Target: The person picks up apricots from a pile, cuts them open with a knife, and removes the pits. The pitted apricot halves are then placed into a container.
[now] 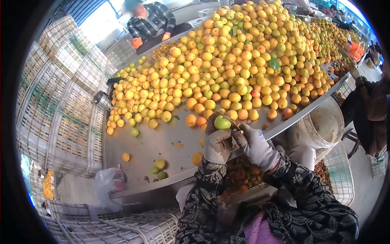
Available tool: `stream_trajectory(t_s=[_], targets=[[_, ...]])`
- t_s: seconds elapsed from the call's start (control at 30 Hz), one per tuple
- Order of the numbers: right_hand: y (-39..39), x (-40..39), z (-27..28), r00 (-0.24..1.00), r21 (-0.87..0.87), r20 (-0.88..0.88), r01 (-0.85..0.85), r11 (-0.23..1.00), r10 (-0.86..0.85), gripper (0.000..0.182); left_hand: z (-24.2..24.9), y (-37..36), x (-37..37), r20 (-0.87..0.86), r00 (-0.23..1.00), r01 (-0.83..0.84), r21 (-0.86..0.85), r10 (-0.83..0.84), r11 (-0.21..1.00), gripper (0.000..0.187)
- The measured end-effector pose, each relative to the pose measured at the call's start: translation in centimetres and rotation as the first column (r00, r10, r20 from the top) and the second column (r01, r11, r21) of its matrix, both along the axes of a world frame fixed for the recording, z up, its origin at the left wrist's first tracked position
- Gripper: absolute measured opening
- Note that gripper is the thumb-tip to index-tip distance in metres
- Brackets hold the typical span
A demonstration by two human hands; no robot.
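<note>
My left hand point(217, 142), in a white glove with a dark stained palm and fingers, is closed around a green apricot point(222, 122). Close beside it, my right hand point(258, 147), gloved the same way, pinches a thin brownish tool point(230, 118) that looks like a small knife. The tool lies along the fruit's upper right side; whether it cuts into the skin I cannot make out. Both hands are over the near edge of a metal table point(140, 152). On it rises a big heap of yellow-orange apricots point(227, 61), with several loose fruits near my hands.
Stacked plastic crates point(61, 105) stand at the left. A white bucket point(321, 126) is at the right, below the table edge. Under my arms sits a container of apricot pieces point(241, 175). Across the table is a person point(150, 24) in orange gloves. A plastic bag point(107, 185) hangs at the left corner.
</note>
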State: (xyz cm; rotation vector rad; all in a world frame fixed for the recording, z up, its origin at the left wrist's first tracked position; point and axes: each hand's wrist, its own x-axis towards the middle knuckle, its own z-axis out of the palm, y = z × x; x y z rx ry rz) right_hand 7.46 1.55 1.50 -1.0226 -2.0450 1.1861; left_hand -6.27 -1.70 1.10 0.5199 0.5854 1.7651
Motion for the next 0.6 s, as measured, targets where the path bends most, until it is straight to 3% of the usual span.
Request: stream_trajectory(t_s=[0.03, 0.1, 0.23, 0.33, 0.4, 0.5, 0.6], targets=[[-0.1, -0.1, -0.4, 1.000, 0.000, 0.004, -0.002, 1.000, 0.002, 0.037, 0.1, -0.2, 0.2, 0.004, 1.000, -0.002, 0.000, 0.002, 1.000, 0.045], [-0.2, -0.1, -0.8, 0.999, 0.075, 0.003, 0.034, 0.997, -0.034, 0.040, 0.7, -0.5, 0.7, 0.173, 0.985, 0.036, -0.089, -0.020, 0.995, 0.044], [-0.8, -0.5, -0.5, 0.993, 0.025, 0.098, 0.062, 0.998, -0.064, 0.042, -1.7, 0.0, 0.5, 0.131, 0.990, 0.051, -0.020, -0.047, 0.999, 0.042], [0.0, -0.3, -0.4, 0.998, 0.022, 0.065, 0.015, 1.000, -0.016, 0.043, -1.6, 0.4, 0.3, 0.039, 0.996, 0.076, -0.005, -0.075, 0.997, 0.044], [0.1, 0.1, 0.2, 0.987, -0.035, -0.149, -0.066, 0.997, 0.060, 0.041, -0.8, 0.1, 0.7, 0.036, 0.997, 0.065, 0.015, -0.065, 0.998, 0.039], [0.4, 0.5, -0.6, 0.965, -0.038, -0.260, -0.003, 0.999, -0.007, 0.040, 0.9, 0.0, 1.3, 0.136, 0.981, 0.125, 0.114, -0.140, 0.986, 0.036], [0.5, 1.0, 0.1, 0.982, -0.044, -0.186, 0.013, 0.999, -0.021, 0.037, -0.6, 0.1, 1.6, 0.071, 0.996, 0.049, 0.026, -0.050, 0.998, 0.036]])
